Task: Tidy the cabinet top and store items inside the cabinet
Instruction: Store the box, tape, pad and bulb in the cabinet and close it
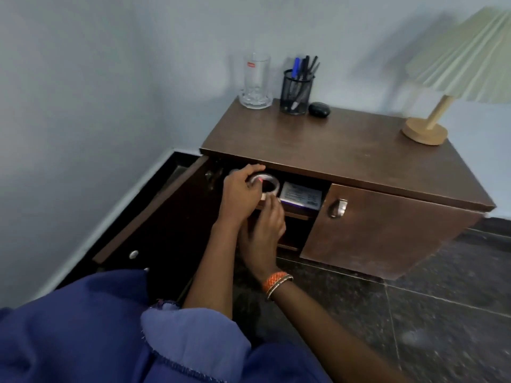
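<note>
One glass point(255, 81), one pen holder point(296, 92), one lamp point(442, 87), one tape roll point(266, 185), two hands point(242, 189).

This looked like a room in a home, a bedroom or a study corner. A low brown wooden cabinet point(345, 150) stood against plain pale walls point(83, 64), on a dark speckled stone-tile floor point(414, 313) with a light skirting board. On its surface sat a table lamp point(442, 92) with a pleated shade and wooden base, a mesh pen holder point(296, 92) full of pens, and a drinking glass point(256, 81).
</note>
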Demonstrator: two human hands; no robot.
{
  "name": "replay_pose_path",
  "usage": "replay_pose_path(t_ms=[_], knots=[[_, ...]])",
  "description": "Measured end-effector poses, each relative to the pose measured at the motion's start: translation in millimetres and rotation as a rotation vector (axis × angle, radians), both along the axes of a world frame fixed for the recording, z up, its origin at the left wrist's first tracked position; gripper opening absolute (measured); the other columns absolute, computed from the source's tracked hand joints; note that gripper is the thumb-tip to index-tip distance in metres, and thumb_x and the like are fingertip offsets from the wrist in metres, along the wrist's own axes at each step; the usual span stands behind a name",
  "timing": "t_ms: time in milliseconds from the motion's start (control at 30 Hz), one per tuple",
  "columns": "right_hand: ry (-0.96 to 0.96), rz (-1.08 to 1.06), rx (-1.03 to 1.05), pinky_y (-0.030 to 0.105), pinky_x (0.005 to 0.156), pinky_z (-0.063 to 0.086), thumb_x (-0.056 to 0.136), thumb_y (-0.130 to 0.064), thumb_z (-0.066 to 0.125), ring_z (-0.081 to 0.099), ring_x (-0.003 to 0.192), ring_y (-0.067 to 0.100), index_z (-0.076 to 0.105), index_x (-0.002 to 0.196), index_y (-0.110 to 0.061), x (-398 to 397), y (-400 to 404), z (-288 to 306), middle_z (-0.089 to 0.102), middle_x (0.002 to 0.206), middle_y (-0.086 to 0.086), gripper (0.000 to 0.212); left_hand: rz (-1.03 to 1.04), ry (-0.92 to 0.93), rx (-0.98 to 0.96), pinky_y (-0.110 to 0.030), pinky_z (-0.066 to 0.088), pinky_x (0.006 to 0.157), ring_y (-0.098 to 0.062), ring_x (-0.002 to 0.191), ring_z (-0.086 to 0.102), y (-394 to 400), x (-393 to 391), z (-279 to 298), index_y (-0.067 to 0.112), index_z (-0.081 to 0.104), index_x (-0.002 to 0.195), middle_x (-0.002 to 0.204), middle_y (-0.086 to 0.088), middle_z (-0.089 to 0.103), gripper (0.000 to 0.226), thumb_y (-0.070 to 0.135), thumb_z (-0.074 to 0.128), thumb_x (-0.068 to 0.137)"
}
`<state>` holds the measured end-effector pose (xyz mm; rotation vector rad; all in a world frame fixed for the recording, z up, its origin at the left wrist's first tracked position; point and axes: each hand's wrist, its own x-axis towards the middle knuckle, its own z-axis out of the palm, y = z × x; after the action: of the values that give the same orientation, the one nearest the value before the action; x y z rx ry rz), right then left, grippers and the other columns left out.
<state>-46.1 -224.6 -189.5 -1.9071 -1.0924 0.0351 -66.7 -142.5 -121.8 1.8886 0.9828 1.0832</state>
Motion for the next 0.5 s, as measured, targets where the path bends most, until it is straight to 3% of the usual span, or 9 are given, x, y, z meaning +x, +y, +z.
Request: replay_pose_path(t_ms=[67, 133, 167, 233, 300, 367, 500], knots=[[-0.096, 0.217, 0.026, 0.042, 0.114, 0.016, 0.087, -0.033, 0.062, 0.014, 0.146, 0.027, 0.023, 0.149, -0.008, -23, 18, 15, 0.021, 0.156, 0.014, 0.078, 0.124, -0.099, -0.027, -0.010, 0.048, 0.081, 0.005, 0.084, 0.062, 6, -27, 14, 0.013, 0.070, 0.108, 0.100, 0.000, 0.070, 0.028, 0.005, 0.054, 0.086], [-0.129, 0.352, -0.007, 0.043, 0.115, 0.011, 0.087, -0.037, 0.061, 0.006, 0.148, 0.028, 0.018, 0.151, -0.009, -44, 34, 31, 0.013, 0.159, 0.014, 0.082, 0.221, -0.202, -0.040, -0.003, 0.045, 0.074, 0.016, 0.074, 0.060, 9, -57, 28, 0.011, 0.069, 0.107, 0.095, 0.006, 0.068, 0.030, 0.001, 0.052, 0.086], [-0.058, 0.385, -0.049, 0.044, 0.116, 0.008, 0.088, -0.038, 0.060, 0.000, 0.148, 0.028, 0.011, 0.152, -0.007, -56, 40, 38, 0.006, 0.160, 0.014, 0.086, 0.278, -0.245, -0.039, -0.001, 0.043, 0.073, 0.018, 0.073, 0.058, 12, -72, 34, 0.010, 0.069, 0.106, 0.095, 0.007, 0.067, 0.030, -0.001, 0.051, 0.085], [0.290, 0.404, -0.178, 0.044, 0.118, 0.003, 0.088, -0.043, 0.059, -0.010, 0.148, 0.028, -0.008, 0.151, -0.004, -78, 51, 53, -0.009, 0.160, 0.015, 0.100, 0.405, -0.305, -0.065, -0.003, 0.046, 0.075, 0.014, 0.076, 0.059, 17, -105, 43, 0.010, 0.070, 0.105, 0.097, 0.006, 0.067, 0.030, -0.002, 0.050, 0.085], [0.591, 0.395, -0.285, 0.046, 0.118, 0.004, 0.085, -0.053, 0.061, -0.013, 0.147, 0.032, -0.020, 0.147, -0.003, -94, 66, 60, -0.017, 0.158, 0.017, 0.113, 0.507, -0.354, -0.173, -0.022, 0.050, 0.089, -0.001, 0.092, 0.061, 25, -138, 42, 0.010, 0.070, 0.105, 0.101, 0.002, 0.068, 0.029, 0.002, 0.050, 0.085], [0.683, 0.389, -0.356, 0.048, 0.118, 0.007, 0.081, -0.054, 0.065, -0.012, 0.146, 0.035, -0.023, 0.146, -0.003, -107, 76, 61, -0.018, 0.157, 0.019, 0.121, 0.565, -0.367, -0.319, -0.033, 0.049, 0.094, -0.009, 0.100, 0.061, 29, -170, 34, 0.010, 0.070, 0.103, 0.103, 0.000, 0.068, 0.027, 0.004, 0.050, 0.086], [0.836, 0.374, -0.419, 0.045, 0.119, 0.015, 0.082, -0.041, 0.068, 0.000, 0.147, 0.038, -0.023, 0.146, -0.002, -118, 87, 61, -0.008, 0.157, 0.024, 0.118, 0.575, -0.304, -0.606, -0.031, 0.047, 0.078, -0.014, 0.105, 0.058, 30, -206, 14, 0.012, 0.068, 0.097, 0.105, -0.004, 0.068, 0.024, 0.005, 0.047, 0.087]])
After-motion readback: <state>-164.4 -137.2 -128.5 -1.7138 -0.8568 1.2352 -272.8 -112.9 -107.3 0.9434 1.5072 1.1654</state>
